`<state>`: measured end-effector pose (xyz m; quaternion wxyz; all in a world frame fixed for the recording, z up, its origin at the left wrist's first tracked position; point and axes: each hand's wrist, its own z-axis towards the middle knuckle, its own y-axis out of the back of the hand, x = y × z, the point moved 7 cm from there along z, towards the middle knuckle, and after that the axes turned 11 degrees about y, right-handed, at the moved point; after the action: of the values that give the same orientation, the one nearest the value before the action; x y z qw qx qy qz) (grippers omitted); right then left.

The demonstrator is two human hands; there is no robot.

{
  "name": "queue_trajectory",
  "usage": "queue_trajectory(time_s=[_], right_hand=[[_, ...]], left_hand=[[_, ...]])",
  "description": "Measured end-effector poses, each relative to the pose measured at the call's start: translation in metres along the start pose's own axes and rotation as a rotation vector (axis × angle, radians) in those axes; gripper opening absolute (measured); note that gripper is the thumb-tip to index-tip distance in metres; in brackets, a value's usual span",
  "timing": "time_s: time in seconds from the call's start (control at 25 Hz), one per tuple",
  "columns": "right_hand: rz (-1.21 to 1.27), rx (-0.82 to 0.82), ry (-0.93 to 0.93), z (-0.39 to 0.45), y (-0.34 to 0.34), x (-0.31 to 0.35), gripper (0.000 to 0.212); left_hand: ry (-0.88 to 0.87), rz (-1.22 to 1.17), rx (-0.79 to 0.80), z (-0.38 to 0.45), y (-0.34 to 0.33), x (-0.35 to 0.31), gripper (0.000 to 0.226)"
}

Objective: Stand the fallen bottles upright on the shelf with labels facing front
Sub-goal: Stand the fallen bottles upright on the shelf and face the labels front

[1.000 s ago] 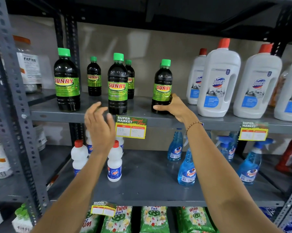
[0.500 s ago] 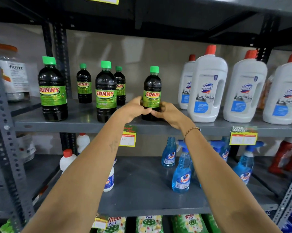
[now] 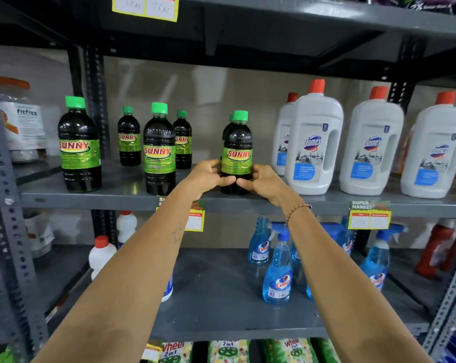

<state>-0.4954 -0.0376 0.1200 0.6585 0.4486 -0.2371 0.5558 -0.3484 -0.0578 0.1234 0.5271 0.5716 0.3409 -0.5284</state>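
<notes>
A dark Sunny bottle (image 3: 237,145) with a green cap stands upright near the front of the grey shelf (image 3: 116,199), its green label facing me. My left hand (image 3: 208,176) and my right hand (image 3: 261,183) both clasp its lower part, thumbs meeting in front. Another green cap peeks out just behind it. Further Sunny bottles stand upright to the left: one at the far left (image 3: 79,150), one in the middle (image 3: 159,153), and two smaller-looking ones at the back (image 3: 129,138) (image 3: 182,142). All visible labels face front.
White Domex jugs (image 3: 313,142) with red caps stand close on the right of the held bottle. Blue spray bottles (image 3: 278,273) and small white bottles (image 3: 101,254) fill the shelf below. Price tags (image 3: 369,215) hang on the shelf edge. A perforated steel upright (image 3: 4,205) runs down the left.
My left hand rose from below the shelf edge and joined the right hand on the bottle. The view moved closer and tilted upward; the bottle stays upright in place.
</notes>
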Motion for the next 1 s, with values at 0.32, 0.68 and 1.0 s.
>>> queue_trajectory(time_s=[0.32, 0.68, 1.0], right_hand=[[-0.021, 0.014, 0.004, -0.018, -0.001, 0.017, 0.042], [-0.04, 0.025, 0.01, -0.031, -0.008, 0.025, 0.045], [-0.063, -0.003, 0.037, -0.041, -0.007, 0.026, 0.049]], left_hand=[[-0.02, -0.003, 0.028, -0.024, -0.003, -0.005, 0.06], [-0.036, 0.111, -0.021, -0.028, -0.01, -0.004, 0.047], [-0.072, 0.464, -0.216, -0.041, -0.01, -0.004, 0.044]])
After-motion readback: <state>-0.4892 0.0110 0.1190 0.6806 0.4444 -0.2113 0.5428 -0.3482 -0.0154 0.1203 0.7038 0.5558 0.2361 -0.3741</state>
